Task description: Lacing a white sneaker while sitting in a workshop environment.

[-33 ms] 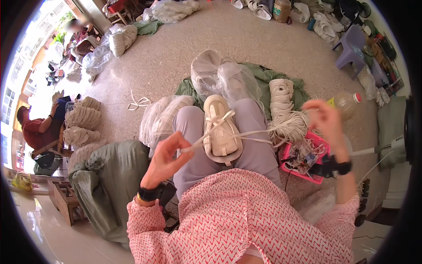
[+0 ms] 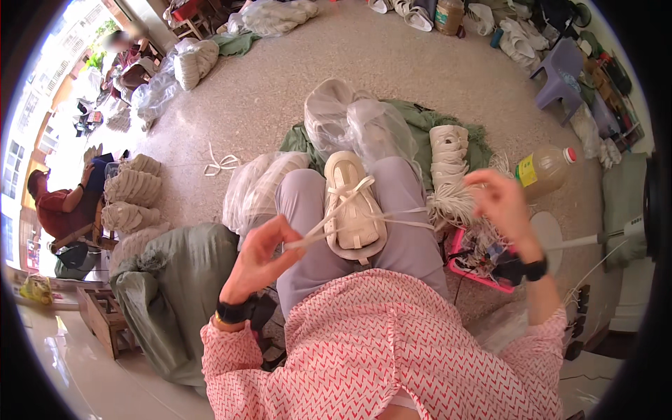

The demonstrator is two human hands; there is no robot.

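Note:
A cream shoe [image 2: 355,220] rests on my lap between my thighs, its toe pointing away from me. Pale laces [image 2: 348,192] cross its upper in a loose bow near the toe. To the left of the shoe, my left hand [image 2: 260,253] is closed in a pinch on a shoelace [image 2: 315,231] drawn out from the shoe. On the right, my right hand [image 2: 502,210] is raised with curled fingers, in front of a bundle of laces [image 2: 451,203]. Two lace strands run from the shoe toward that bundle. Whether one reaches my right fingers is hard to make out.
Nested shoes [image 2: 448,154] stand on green cloth ahead. A pink basket [image 2: 483,280] of small items and a large bottle [image 2: 542,170] are on the right. Bagged shoes [image 2: 259,182] and a green sack [image 2: 182,294] lie left. Another person [image 2: 59,203] sits far left.
My right hand has moved left and slightly down, over the lace bundle, uncovering more of the bottle. The left hand and the shoe have barely moved.

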